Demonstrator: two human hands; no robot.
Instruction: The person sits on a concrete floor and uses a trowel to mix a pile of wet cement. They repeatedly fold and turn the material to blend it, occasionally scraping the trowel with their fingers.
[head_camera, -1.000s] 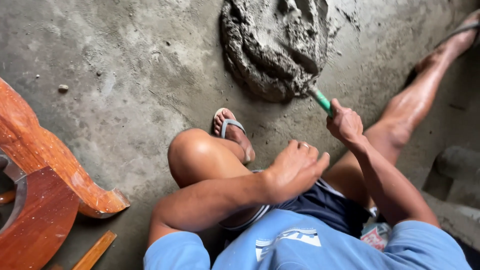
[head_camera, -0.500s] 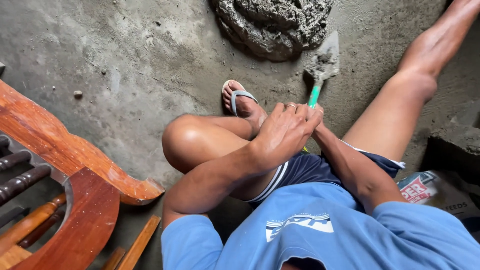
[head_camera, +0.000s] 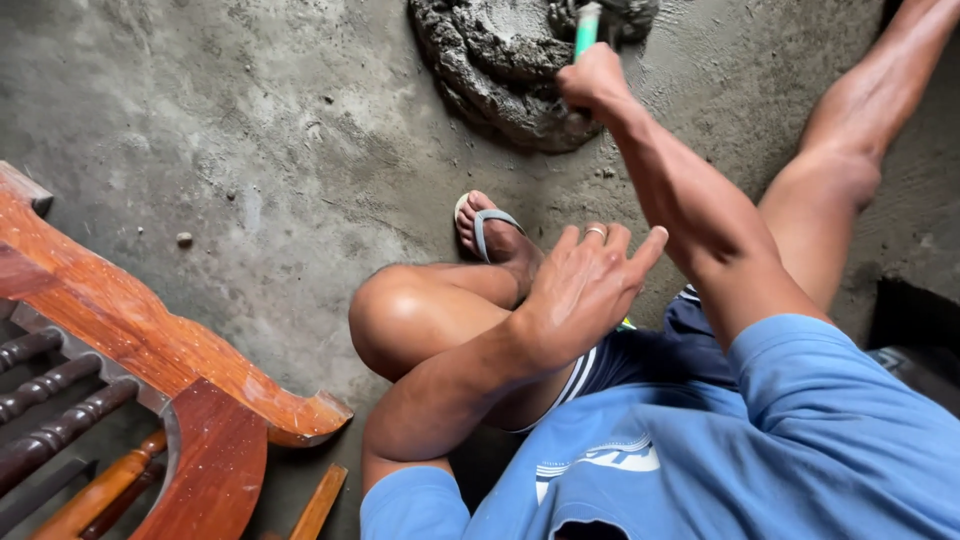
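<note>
A mound of wet grey mortar (head_camera: 500, 70) lies on the concrete floor at the top of the view. My right hand (head_camera: 594, 84) is stretched out to it, closed around the green handle of a trowel (head_camera: 587, 28); the trowel's blade is mostly hidden in the mortar at the frame's top edge. My left hand (head_camera: 580, 285) rests on my bent left leg with its fingers spread, holding nothing; a ring shows on one finger. My left foot in a grey flip-flop (head_camera: 487, 228) stands on the floor just below the mound.
A reddish-brown wooden chair frame (head_camera: 150, 360) with turned spindles lies at the lower left. My right leg (head_camera: 860, 150) stretches along the right side. A dark block (head_camera: 915, 320) sits at the right edge. Small pebbles dot the concrete floor (head_camera: 250, 150).
My right hand has moved from near my knee out to the mortar mound with the trowel. My left hand stayed on my leg and spread its fingers.
</note>
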